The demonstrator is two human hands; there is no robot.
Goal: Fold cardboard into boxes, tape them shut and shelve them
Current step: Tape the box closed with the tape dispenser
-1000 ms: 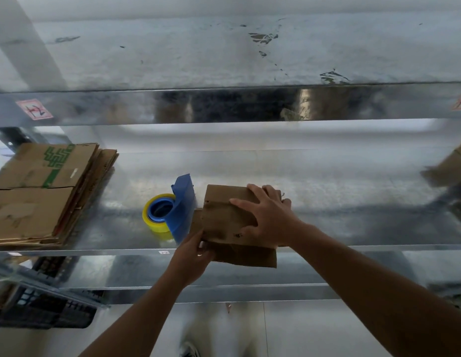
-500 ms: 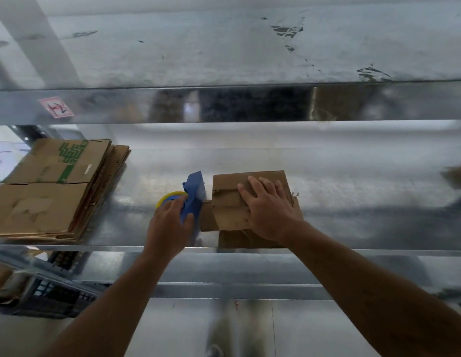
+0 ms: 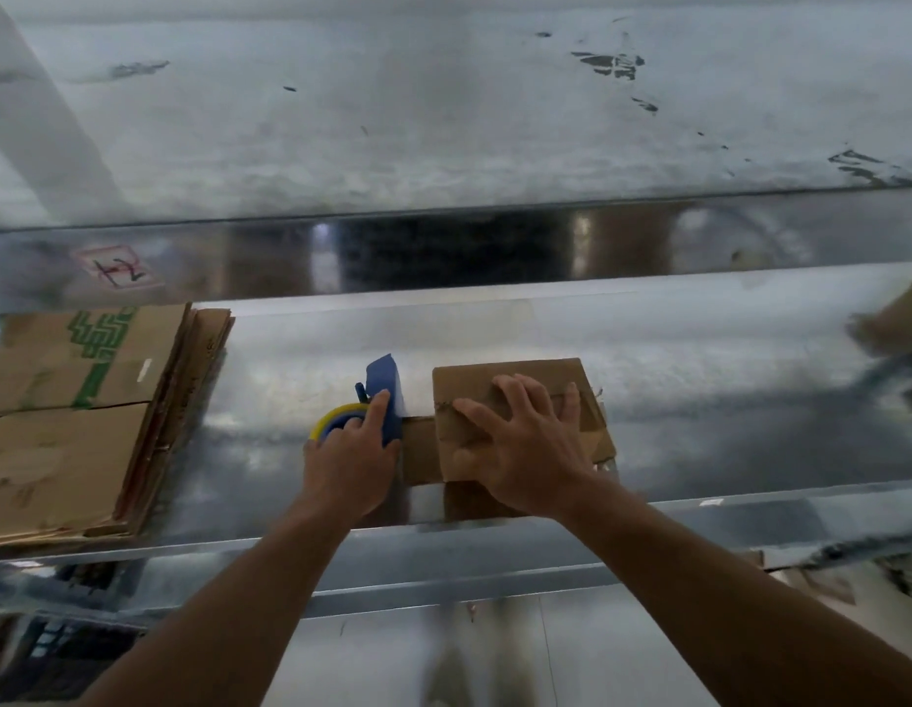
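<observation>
A cardboard box [image 3: 510, 390] at the metal shelf's [image 3: 724, 415] near edge is pinned under the spread right hand [image 3: 525, 451], apparently to hold its flaps down, while the tape dispenser [image 3: 385, 390] just left is gripped by the left hand [image 3: 349, 464].

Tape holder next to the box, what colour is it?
The tape holder is blue, its roll yellow, seen in the head view.

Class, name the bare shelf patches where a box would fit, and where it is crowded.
Bare: between the flat cardboard stack and the tape dispenser; the wide stretch right of the small box. Crowded: where left hand and right hand work.
</observation>
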